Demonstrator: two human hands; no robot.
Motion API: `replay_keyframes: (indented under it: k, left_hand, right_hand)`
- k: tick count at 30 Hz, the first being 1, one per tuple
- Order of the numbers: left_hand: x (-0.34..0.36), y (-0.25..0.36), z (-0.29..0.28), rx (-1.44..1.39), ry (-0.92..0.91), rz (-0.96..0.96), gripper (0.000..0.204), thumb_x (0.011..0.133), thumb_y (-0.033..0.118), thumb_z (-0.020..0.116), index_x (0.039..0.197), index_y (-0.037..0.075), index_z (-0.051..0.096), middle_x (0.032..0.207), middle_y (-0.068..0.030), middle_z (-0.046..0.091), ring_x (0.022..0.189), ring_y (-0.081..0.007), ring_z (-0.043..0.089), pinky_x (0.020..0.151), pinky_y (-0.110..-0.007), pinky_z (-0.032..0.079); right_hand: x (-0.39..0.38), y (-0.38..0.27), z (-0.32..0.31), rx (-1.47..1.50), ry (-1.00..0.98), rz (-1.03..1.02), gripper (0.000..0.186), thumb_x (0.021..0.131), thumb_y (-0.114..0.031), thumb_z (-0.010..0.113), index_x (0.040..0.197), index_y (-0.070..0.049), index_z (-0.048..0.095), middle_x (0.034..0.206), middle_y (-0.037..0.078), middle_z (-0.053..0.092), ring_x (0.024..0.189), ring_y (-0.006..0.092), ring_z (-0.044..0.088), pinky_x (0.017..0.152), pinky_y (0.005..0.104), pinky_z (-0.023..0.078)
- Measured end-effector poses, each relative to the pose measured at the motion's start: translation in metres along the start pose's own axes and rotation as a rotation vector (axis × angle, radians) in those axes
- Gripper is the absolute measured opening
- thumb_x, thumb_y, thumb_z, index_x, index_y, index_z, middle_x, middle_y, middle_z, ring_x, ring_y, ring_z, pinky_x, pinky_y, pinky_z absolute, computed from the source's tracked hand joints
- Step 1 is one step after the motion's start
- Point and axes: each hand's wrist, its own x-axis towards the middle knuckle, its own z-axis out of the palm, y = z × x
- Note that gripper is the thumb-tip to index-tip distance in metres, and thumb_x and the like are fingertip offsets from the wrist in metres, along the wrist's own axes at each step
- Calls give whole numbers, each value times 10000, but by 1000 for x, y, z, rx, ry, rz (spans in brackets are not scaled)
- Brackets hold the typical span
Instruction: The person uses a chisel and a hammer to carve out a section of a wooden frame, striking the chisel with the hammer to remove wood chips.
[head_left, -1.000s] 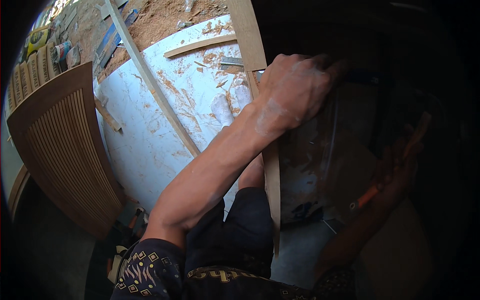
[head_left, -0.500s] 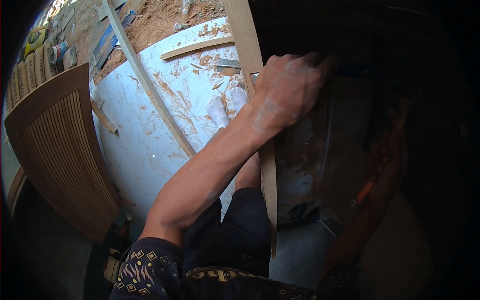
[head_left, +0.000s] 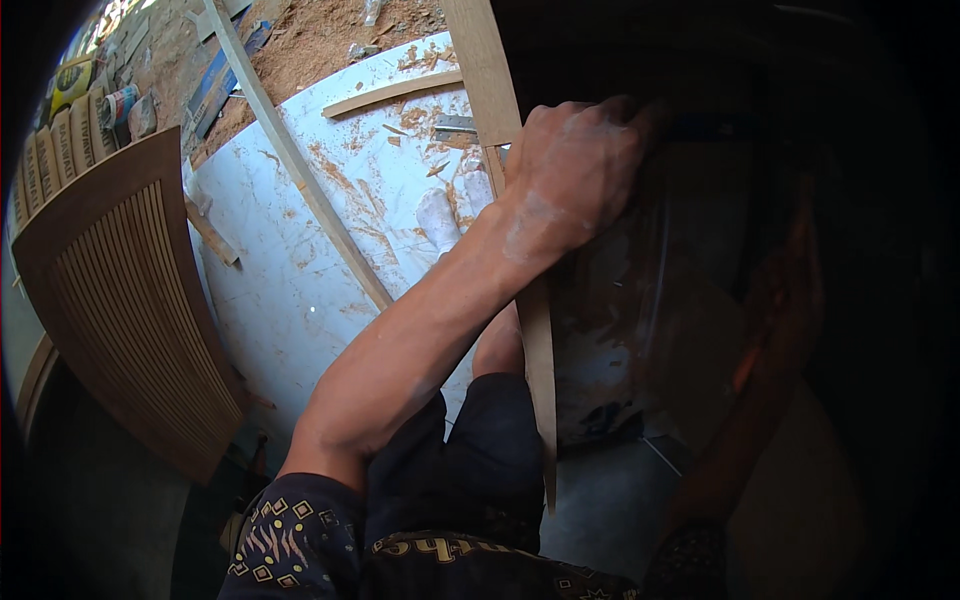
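My left hand point(head_left: 575, 170), dusted with pale powder, reaches over an upright light-brown wooden board point(head_left: 537, 370). Its fingers curl closed on the board's right side, where darkness hides what they grip. A dim blue strip point(head_left: 715, 127) lies just right of those fingers. Deep in the shadow at right is my right hand point(head_left: 785, 300), seen faintly, one finger pointing up. An orange handle-like piece point(head_left: 745, 370) shows at its palm, and the hand appears closed around it; the rest of that object is lost in the dark.
A slatted brown wooden panel point(head_left: 135, 310) stands at left. A long wooden batten point(head_left: 295, 165) crosses the white floor sheet point(head_left: 265, 270), strewn with shavings. A short wood strip point(head_left: 390, 93) and a metal hinge point(head_left: 455, 124) lie beyond my feet. Stacked bags point(head_left: 65, 145) stand far left.
My left hand has shifted very slightly up and left, still closed. The right hand has risen a little, and less of the orange piece shows. The view has moved slightly.
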Motion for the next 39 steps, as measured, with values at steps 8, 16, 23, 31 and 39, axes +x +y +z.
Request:
replay_keyframes:
  k: [8, 16, 23, 31, 39]
  left_hand:
    - [-2, -1, 3, 40, 31, 4, 360, 860, 91, 558, 1208, 103, 646, 1029, -166, 694, 811, -353, 711, 667, -445, 577]
    - [-1, -3, 4, 60, 14, 2, 362, 875, 104, 543, 1221, 104, 646, 1026, -165, 693, 805, -365, 706, 661, -446, 574]
    - [-3, -3, 4, 62, -17, -28, 428, 854, 88, 541, 1273, 119, 625, 1083, -165, 687, 852, -377, 700, 706, -453, 573]
    - [-4, -5, 5, 93, 41, 12, 372, 867, 101, 545, 1228, 98, 633, 1012, -165, 688, 812, -356, 708, 659, -448, 574]
    - [-2, -3, 0, 98, -48, -46, 475, 833, 71, 547, 1300, 134, 612, 1105, -150, 685, 863, -374, 699, 723, -453, 572]
  right_hand:
    - [12, 6, -7, 119, 5, 39, 497, 1045, -254, 525, 1509, -108, 423, 662, -77, 412, 472, -15, 345, 366, 159, 254]
    - [18, 14, -9, 9, -42, 122, 511, 1045, -259, 525, 1516, -105, 399, 656, -69, 417, 434, -1, 345, 334, 168, 264]
    - [13, 10, 2, 113, -36, 47, 526, 1032, -264, 555, 1512, -107, 409, 649, -67, 415, 425, -2, 342, 331, 165, 250]
    - [14, 13, -3, 37, -150, 74, 506, 1037, -270, 540, 1501, -105, 426, 637, -69, 377, 420, 1, 331, 323, 174, 246]
    - [12, 11, -4, 87, -106, 102, 491, 1036, -262, 540, 1485, -93, 439, 644, -68, 388, 419, 4, 336, 324, 179, 256]
